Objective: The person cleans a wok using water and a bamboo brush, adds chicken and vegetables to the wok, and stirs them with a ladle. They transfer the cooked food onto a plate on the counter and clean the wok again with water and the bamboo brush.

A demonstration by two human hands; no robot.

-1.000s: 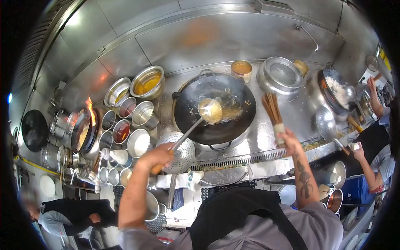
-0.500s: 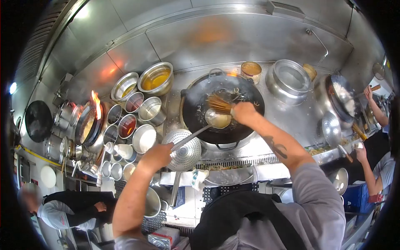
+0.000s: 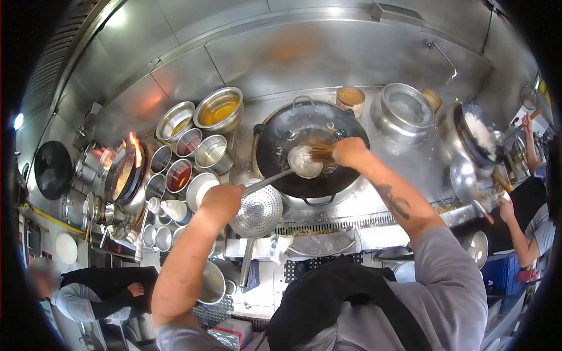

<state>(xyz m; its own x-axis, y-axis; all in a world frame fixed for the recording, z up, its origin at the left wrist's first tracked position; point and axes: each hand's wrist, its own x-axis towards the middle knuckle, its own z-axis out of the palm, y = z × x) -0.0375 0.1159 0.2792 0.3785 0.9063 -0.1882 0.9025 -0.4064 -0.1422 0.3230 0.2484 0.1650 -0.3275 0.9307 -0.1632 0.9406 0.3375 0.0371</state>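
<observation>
My left hand (image 3: 221, 203) is closed around the long handle of a metal ladle (image 3: 305, 162). The ladle's bowl is over the middle of a large black wok (image 3: 275, 134), its inside wet and whitish. In my right hand (image 3: 350, 152) is a bamboo wok brush (image 3: 321, 152), gripped at one end. Its bristles point left and lie against or just behind the ladle bowl's right rim; exact contact is hard to make out. Liquid and pale scraps show in the wok. Under my left forearm and beside that hand rests a perforated strainer (image 3: 256, 213).
Left of the wok stand metal bowls of yellow liquid (image 3: 219, 112), several seasoning pots (image 3: 178, 175) and squeeze bottles (image 3: 174, 209). Flames rise from another wok (image 3: 124, 175) farther left. A large pot (image 3: 404, 111) stands right; a co-worker's arm (image 3: 518, 234) is beyond, near a rice wok (image 3: 479, 133).
The brush and my right hand have moved slightly right, and the bristles sit lower. The ladle bowl has shifted a little up and left. Flame behind the wok no longer shows.
</observation>
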